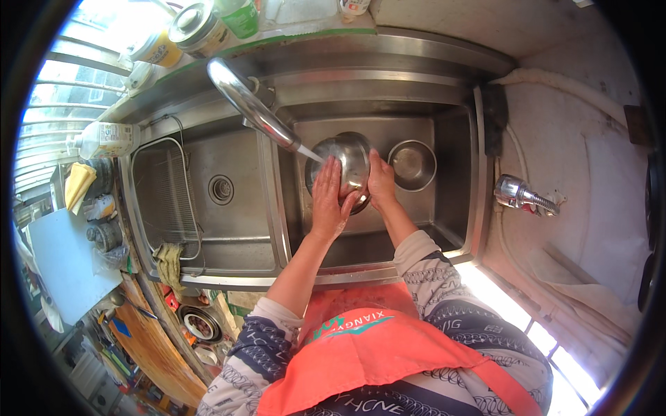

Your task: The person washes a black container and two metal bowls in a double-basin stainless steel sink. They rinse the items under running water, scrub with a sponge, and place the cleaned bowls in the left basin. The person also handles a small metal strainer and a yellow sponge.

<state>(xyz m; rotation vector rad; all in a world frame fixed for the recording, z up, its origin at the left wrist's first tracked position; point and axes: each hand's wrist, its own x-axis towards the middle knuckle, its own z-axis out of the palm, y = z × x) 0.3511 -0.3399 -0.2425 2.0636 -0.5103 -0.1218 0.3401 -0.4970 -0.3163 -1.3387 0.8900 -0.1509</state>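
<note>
A shiny stainless steel bowl (356,165) is held tilted in the right basin of a double sink (416,218). My right hand (381,179) grips its right rim, thumb and fingers along the edge. Flat against the bowl's surface lies my left hand (327,195), its thumb spread away from the fingers. Water (310,153) runs from a curved chrome faucet (250,101) onto the bowl, close to my left fingertips. Rounded metal also shows beneath the bowl; whether it is a second vessel I cannot tell. A smaller round metal bowl (412,165) stands on the basin floor, right of my right hand.
A wire mesh basket (171,208) stands in the left basin beside the drain (221,189). A greenish cloth (169,262) hangs over the front edge. Jars (195,31) and bottles line the back ledge. A chrome valve with a hose (520,193) is at the right wall.
</note>
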